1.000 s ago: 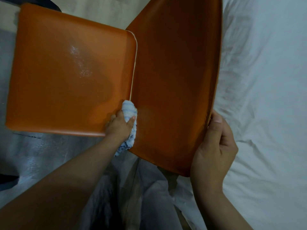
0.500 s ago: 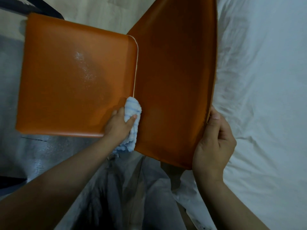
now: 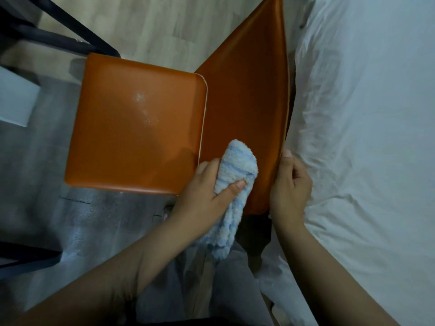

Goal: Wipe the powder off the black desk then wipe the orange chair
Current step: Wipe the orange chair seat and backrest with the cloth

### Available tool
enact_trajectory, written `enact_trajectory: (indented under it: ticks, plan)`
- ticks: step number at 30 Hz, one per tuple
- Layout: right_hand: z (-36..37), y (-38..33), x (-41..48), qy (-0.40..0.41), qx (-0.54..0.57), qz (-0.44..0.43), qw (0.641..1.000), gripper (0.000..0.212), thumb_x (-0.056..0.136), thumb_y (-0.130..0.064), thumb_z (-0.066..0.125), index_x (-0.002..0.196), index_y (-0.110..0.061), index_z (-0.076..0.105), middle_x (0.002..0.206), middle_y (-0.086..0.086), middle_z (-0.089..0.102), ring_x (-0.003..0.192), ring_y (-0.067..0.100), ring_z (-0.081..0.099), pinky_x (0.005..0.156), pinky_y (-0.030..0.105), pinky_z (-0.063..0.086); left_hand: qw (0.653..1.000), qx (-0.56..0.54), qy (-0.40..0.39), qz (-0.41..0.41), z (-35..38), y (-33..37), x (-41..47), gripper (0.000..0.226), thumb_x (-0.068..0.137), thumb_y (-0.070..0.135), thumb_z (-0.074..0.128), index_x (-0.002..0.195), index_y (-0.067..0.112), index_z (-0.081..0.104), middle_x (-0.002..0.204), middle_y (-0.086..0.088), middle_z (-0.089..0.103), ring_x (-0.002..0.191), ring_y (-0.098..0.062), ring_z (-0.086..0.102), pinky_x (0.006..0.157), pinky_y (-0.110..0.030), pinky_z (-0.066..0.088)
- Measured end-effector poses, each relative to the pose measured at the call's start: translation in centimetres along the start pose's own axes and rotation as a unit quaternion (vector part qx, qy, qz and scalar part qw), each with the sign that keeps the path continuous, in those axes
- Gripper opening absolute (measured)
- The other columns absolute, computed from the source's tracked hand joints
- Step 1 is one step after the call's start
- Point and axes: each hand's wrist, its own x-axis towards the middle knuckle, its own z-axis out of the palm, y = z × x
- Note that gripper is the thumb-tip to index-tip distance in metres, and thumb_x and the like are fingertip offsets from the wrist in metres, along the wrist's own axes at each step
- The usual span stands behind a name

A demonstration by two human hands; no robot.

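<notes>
Gripping a fluffy blue-and-white striped cloth, the left hand curls thumb and fingers round it and presses its far end on the near part of the smooth orange chair, against the backrest just right of the seat seam; the right hand pinches the backrest's right edge, thumb along it; farther left on the seat lies a pale powder smear; a rumpled white sheet fills the right; black metal legs stand far left.
</notes>
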Motion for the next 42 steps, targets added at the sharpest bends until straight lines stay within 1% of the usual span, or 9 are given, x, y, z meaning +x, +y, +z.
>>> enact_trajectory:
  ticks: [2, 5, 7, 13, 16, 20, 28, 39, 42]
  plan:
    - [-1.0, -0.2, 0.0, -0.044, 0.018, 0.014, 0.999, 0.031, 0.103, -0.031, 0.040, 0.081, -0.026, 0.061, 0.064, -0.015, 0.062, 0.061, 0.001, 0.058, 0.057, 0.015, 0.048, 1.000, 0.013, 0.000, -0.003, 0.9, 0.0, -0.5, 0.051, 0.084, 0.065, 0.049, 0.126, 0.035, 0.045, 0.114, 0.013, 0.047, 0.100, -0.001, 0.053, 0.087, -0.031, 0.050]
    - [-2.4, -0.3, -0.1, -0.095, 0.033, 0.035, 0.994, 0.026, 0.101, -0.033, 0.042, 0.106, -0.025, 0.066, 0.084, -0.015, 0.071, 0.080, 0.006, 0.068, 0.069, 0.024, 0.057, 0.999, 0.038, 0.002, -0.001, 2.3, -0.2, -0.9, 0.071, 0.079, 0.075, 0.042, 0.136, 0.035, 0.033, 0.125, 0.011, 0.039, 0.114, -0.008, 0.047, 0.097, -0.039, 0.047]
    - [-2.6, -0.2, -0.2, -0.100, 0.034, 0.040, 0.994, 0.027, 0.101, -0.032, 0.041, 0.111, -0.023, 0.065, 0.091, -0.013, 0.073, 0.087, 0.011, 0.070, 0.073, 0.027, 0.057, 0.998, 0.058, 0.011, -0.002, 3.2, -0.3, -0.9, 0.081, 0.075, 0.080, 0.035, 0.140, 0.032, 0.025, 0.132, 0.008, 0.033, 0.121, -0.013, 0.041, 0.101, -0.042, 0.043]
    - [-1.5, 0.3, -0.6, -0.041, 0.016, 0.041, 0.998, 0.028, 0.103, -0.031, 0.041, 0.108, -0.024, 0.067, 0.088, -0.011, 0.072, 0.083, 0.008, 0.068, 0.070, 0.026, 0.056, 0.996, 0.071, 0.043, -0.015, 4.2, -1.2, -0.6, 0.087, 0.072, 0.080, 0.034, 0.140, 0.027, 0.023, 0.136, 0.002, 0.032, 0.124, -0.016, 0.039, 0.102, -0.044, 0.042]
    - [-0.8, 0.7, -0.7, -0.009, 0.016, 0.040, 0.999, 0.033, 0.103, -0.032, 0.040, 0.113, -0.014, 0.066, 0.095, -0.004, 0.070, 0.084, 0.007, 0.066, 0.068, 0.019, 0.053, 0.997, 0.057, 0.053, -0.013, 4.4, -1.8, -0.4, 0.085, 0.073, 0.078, 0.036, 0.139, 0.026, 0.026, 0.133, 0.002, 0.036, 0.122, -0.016, 0.042, 0.101, -0.043, 0.043]
    - [0.3, 0.8, -0.8, 0.022, 0.017, 0.041, 0.999, 0.039, 0.104, -0.032, 0.038, 0.110, -0.003, 0.063, 0.087, 0.001, 0.062, 0.075, 0.007, 0.058, 0.061, 0.014, 0.046, 0.997, 0.037, 0.067, -0.031, 4.4, -3.4, 0.2, 0.084, 0.074, 0.078, 0.041, 0.137, 0.024, 0.031, 0.127, 0.002, 0.040, 0.118, -0.016, 0.045, 0.098, -0.042, 0.044]
    - [1.4, 0.6, -1.0, 0.067, -0.012, 0.006, 0.998, 0.029, 0.105, -0.027, 0.036, 0.083, -0.015, 0.051, 0.064, -0.015, 0.046, 0.057, -0.004, 0.045, 0.052, 0.007, 0.035, 0.989, 0.088, 0.035, -0.115, 4.1, -9.2, 4.1, 0.072, 0.086, 0.058, 0.051, 0.140, 0.014, 0.032, 0.131, -0.011, 0.043, 0.117, -0.026, 0.047, 0.097, -0.045, 0.044]
    - [1.5, 1.1, -0.9, 0.075, -0.038, -0.004, 0.996, 0.029, 0.104, -0.031, 0.036, 0.089, -0.013, 0.053, 0.066, -0.015, 0.045, 0.060, -0.002, 0.045, 0.056, 0.007, 0.036, 0.942, 0.199, -0.031, -0.266, 3.2, -18.9, 8.7, 0.067, 0.088, 0.059, 0.053, 0.140, 0.020, 0.036, 0.134, -0.017, 0.044, 0.120, -0.036, 0.046, 0.100, -0.044, 0.041]
    - [1.5, 1.2, -0.8, 0.074, -0.042, -0.009, 0.996, 0.027, 0.104, -0.030, 0.037, 0.086, -0.015, 0.050, 0.064, -0.015, 0.043, 0.059, -0.002, 0.044, 0.056, 0.007, 0.034, 0.933, 0.233, -0.036, -0.272, 3.1, -20.0, 9.1, 0.064, 0.088, 0.056, 0.053, 0.137, 0.018, 0.038, 0.131, -0.018, 0.043, 0.121, -0.037, 0.044, 0.099, -0.042, 0.038]
